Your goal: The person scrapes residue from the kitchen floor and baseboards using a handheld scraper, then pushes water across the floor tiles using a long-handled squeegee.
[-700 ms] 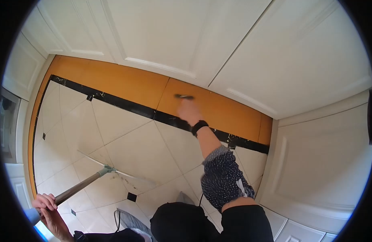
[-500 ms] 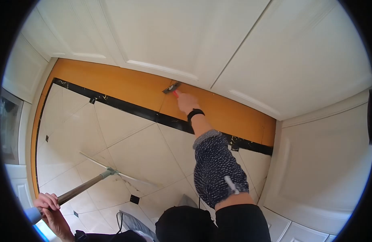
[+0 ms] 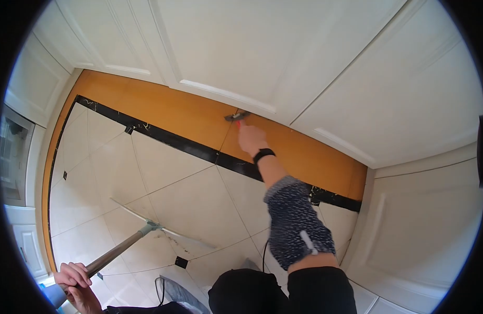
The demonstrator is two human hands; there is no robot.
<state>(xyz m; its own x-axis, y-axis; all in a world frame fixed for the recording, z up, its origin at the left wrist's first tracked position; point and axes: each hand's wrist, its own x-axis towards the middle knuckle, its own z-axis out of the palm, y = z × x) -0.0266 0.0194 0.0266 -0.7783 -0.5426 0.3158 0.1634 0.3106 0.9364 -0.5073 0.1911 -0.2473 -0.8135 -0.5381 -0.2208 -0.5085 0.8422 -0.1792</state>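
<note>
My right hand (image 3: pixel 252 138) reaches forward, closed around the red handle of a small scraper (image 3: pixel 235 116). The scraper's dark, flat head lies over the orange tile strip (image 3: pixel 147 102), close below the white cabinet doors (image 3: pixel 283 63) and by a tile seam. My fingers partly hide the handle. At the lower left, my left hand (image 3: pixel 75 280) is wrapped around the pole of a floor squeegee (image 3: pixel 121 248). The pole slants, and the squeegee's wide, thin blade rests on the cream floor tiles (image 3: pixel 189 193). Dark specks of dirt lie beside the blade.
A black border strip (image 3: pixel 173 138) runs between the orange strip and the cream tiles. White cabinet panels (image 3: pixel 424 225) rise on the right, with more on the left around a glass-fronted appliance (image 3: pixel 14 157). My black-clad knee (image 3: pixel 246 290) shows at the bottom.
The camera view has shifted, so the floor and cabinets appear farther right. The scraper head has turned slightly flatter near the same tile seam. The squeegee stays in place on the floor.
</note>
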